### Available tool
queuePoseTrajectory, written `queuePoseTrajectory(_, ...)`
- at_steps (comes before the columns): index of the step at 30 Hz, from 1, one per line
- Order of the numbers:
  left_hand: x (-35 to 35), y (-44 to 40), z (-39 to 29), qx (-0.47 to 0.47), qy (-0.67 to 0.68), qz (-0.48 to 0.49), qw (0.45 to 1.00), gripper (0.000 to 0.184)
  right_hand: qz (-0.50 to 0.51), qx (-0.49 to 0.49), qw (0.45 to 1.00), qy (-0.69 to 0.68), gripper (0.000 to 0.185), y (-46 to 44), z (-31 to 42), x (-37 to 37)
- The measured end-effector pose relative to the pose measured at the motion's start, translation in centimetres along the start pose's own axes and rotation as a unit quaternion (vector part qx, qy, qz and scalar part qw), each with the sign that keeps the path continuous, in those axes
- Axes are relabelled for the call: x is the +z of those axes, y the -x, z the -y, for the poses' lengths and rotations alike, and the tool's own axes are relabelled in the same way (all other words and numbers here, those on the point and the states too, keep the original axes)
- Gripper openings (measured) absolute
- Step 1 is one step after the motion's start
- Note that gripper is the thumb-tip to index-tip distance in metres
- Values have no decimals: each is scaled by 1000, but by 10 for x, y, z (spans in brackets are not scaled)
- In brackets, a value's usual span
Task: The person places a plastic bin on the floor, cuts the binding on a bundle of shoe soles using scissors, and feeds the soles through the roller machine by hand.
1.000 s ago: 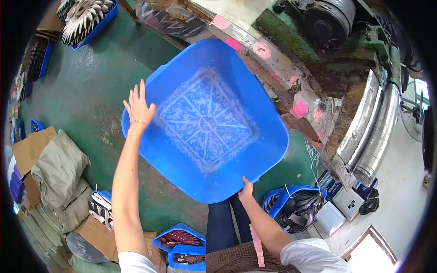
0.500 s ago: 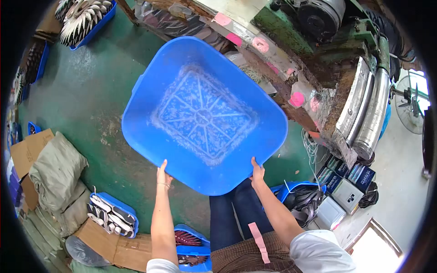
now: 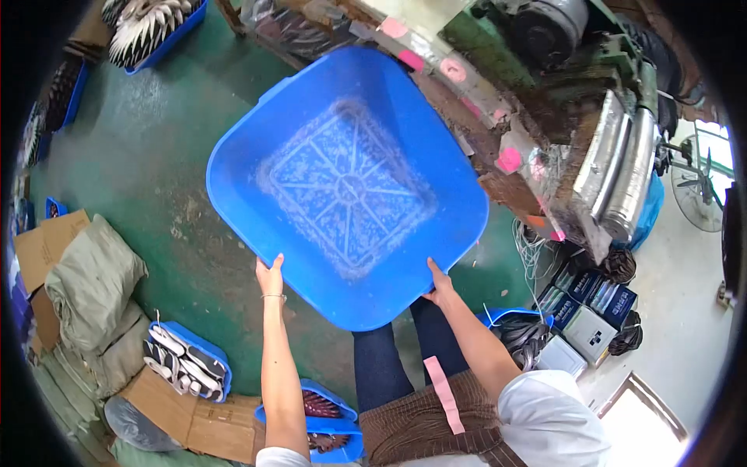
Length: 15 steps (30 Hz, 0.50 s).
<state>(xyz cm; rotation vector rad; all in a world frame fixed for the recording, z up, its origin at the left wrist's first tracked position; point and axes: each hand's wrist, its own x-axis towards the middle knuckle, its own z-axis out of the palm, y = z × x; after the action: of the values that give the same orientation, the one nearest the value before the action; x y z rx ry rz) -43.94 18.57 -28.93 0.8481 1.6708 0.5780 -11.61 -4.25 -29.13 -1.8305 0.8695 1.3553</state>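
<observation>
A large blue plastic tub [image 3: 373,292] with rounded corners is held out before me, its inside facing up at me. Whitish scuffs and moulded ribs mark its bottom, and nothing lies in it. My left hand [image 3: 270,279] grips the near left rim, thumb over the edge. On the near right rim, my right hand [image 3: 440,284] holds in the same way. The fingers of both hands are hidden beneath the tub.
At the right stands a worn workbench [image 3: 510,159] with a machine and metal rollers [image 3: 630,179]. Blue bins with shoe parts [image 3: 187,362] sit on the green floor at the left, near flattened cardboard [image 3: 222,432]. Boxes [image 3: 587,335] and a fan [image 3: 698,183] are farther right.
The tub has turned slightly clockwise in my hands and its far corner has shifted right. Both hands still grip the rim, and my legs are farther apart.
</observation>
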Motion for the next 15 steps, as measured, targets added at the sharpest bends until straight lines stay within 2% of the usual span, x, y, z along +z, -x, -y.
queuePoseTrajectory(3, -1, 0, -26, 42, -44, 24, 998, 42, -21, 7, 999, 37, 60, 19, 7, 5)
queuePoseTrajectory(6, 4, 6, -41, 35, 56, 73, 995, 39, 5, -19, 999, 44, 57, 9, 11, -6)
queuePoseTrajectory(8, 9, 20, -47, -6, 37, 70, 997, 39, -5, -11, 998, 70, 55, 9, 13, -15)
queuePoseTrajectory(10, 15, 27, -54, 28, 17, 65, 997, 39, 0, -20, 996, 87, 56, -3, 26, -18)
queuePoseTrajectory(12, 16, 32, -45, 23, 1, 60, 998, 39, 0, -43, 994, 98, 56, -10, 28, -21)
queuePoseTrajectory(15, 24, 40, -48, 7, 75, 18, 997, 40, -41, -60, 992, 104, 50, 3, 51, -15)
